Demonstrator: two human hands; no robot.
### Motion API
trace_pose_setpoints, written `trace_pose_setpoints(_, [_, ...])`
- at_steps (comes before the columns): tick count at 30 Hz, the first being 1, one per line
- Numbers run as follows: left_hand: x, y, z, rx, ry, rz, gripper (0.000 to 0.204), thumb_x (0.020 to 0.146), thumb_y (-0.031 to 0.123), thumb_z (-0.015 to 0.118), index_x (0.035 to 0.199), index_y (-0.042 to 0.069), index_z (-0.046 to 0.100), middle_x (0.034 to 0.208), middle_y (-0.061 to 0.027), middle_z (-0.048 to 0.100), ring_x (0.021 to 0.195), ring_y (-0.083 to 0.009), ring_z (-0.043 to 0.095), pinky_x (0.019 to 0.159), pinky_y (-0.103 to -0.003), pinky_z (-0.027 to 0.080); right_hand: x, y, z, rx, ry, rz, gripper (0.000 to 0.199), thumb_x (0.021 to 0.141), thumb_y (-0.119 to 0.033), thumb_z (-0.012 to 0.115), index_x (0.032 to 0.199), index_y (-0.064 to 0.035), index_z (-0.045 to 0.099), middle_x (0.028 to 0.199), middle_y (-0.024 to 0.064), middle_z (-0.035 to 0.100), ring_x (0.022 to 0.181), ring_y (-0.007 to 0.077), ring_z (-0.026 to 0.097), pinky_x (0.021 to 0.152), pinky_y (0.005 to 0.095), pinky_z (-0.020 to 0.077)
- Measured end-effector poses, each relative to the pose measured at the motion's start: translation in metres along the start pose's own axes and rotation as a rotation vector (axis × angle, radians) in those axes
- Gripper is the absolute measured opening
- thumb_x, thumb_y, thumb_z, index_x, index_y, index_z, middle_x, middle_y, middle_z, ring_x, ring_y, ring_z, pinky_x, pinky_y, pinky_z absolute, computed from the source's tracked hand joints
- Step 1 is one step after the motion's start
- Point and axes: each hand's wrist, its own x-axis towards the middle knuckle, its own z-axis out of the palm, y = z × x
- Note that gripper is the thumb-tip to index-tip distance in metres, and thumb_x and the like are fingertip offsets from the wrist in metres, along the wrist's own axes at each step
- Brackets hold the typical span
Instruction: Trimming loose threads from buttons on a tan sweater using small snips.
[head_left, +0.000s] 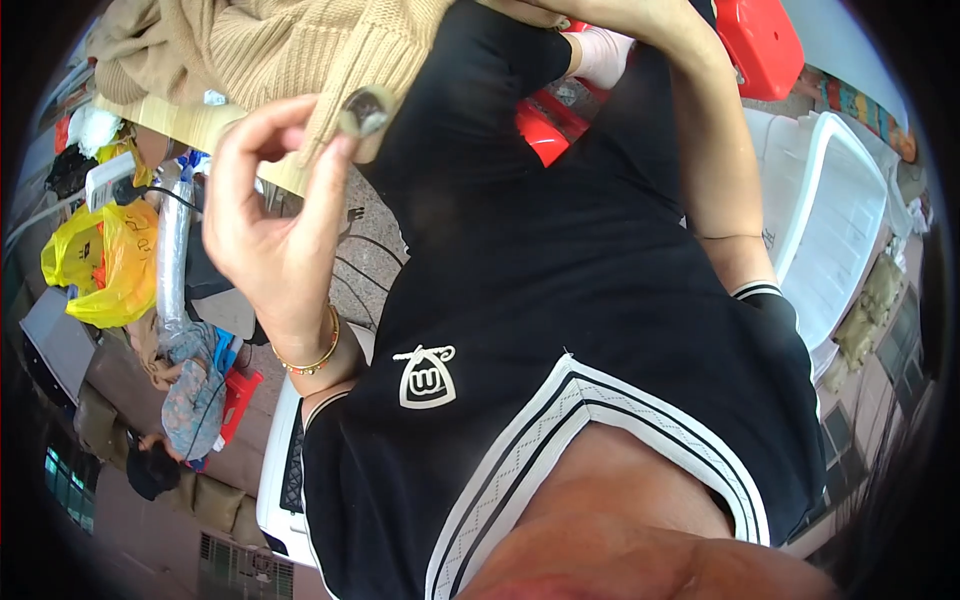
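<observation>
A beige ribbed knit cardigan [265, 45] lies over a light wooden board at the upper left. My left hand [280, 200], with a bracelet on the wrist, is raised beside it. The thumb and forefinger close on the edge of its ribbed band, next to a round, dark, glossy button [367, 112] with a paler rim. The other fingers of that hand are curled. My right hand [545, 12] is at the top edge, close to the cardigan and my lap. The frame cuts most of it off, so its grip is hidden.
The board [165, 122] juts out at left. Beyond it are a yellow plastic bag [125, 265], a clear-wrapped roll [172, 255] and black cables [365, 268]. A red plastic stool [765, 50] and a clear plastic bin [835, 215] stand at right. Another person [190, 410] is at lower left.
</observation>
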Motion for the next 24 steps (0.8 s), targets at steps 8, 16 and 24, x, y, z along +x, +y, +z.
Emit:
trace_pose_setpoints(8, [-0.002,-0.026,-0.041,0.315,0.199,0.629,0.036,0.06,-0.019,0.071,0.089,0.002,0.069,0.089,-0.0091,0.056,0.076,-0.022,0.062,0.074,-0.037,0.06,-0.014,-0.037,-0.001,0.041,0.116,-0.036,0.052,0.072,0.0,0.079,0.122,-0.0038,0.066,0.07,-0.0034,0.045,0.061,0.0054,0.042,0.058,0.0202,0.0343])
trace_pose_setpoints(16, [-0.014,-0.034,-0.044,0.441,0.242,0.665,0.029,0.069,-0.016,0.076,0.091,0.0,0.066,0.094,-0.0089,0.054,0.08,-0.0208,0.063,0.079,-0.039,0.059,-0.002,-0.04,-0.002,-0.127,-0.073,-0.056,0.03,0.075,-0.007,0.078,0.103,-0.0026,0.068,0.078,0.0082,0.06,0.071,0.0199,0.062,0.065,0.0295,0.0473])
trace_pose_setpoints(24, [-0.001,-0.04,-0.044,0.348,0.429,0.742,0.028,0.067,-0.017,0.07,0.087,0.002,0.066,0.095,-0.0084,0.051,0.076,-0.0196,0.062,0.073,-0.037,0.061,-0.008,-0.042,-0.006,-0.072,-0.136,-0.174,0.025,0.071,-0.006,0.078,0.083,-0.0039,0.056,0.08,0.0074,0.051,0.072,0.0212,0.054,0.061,0.0313,0.0427])
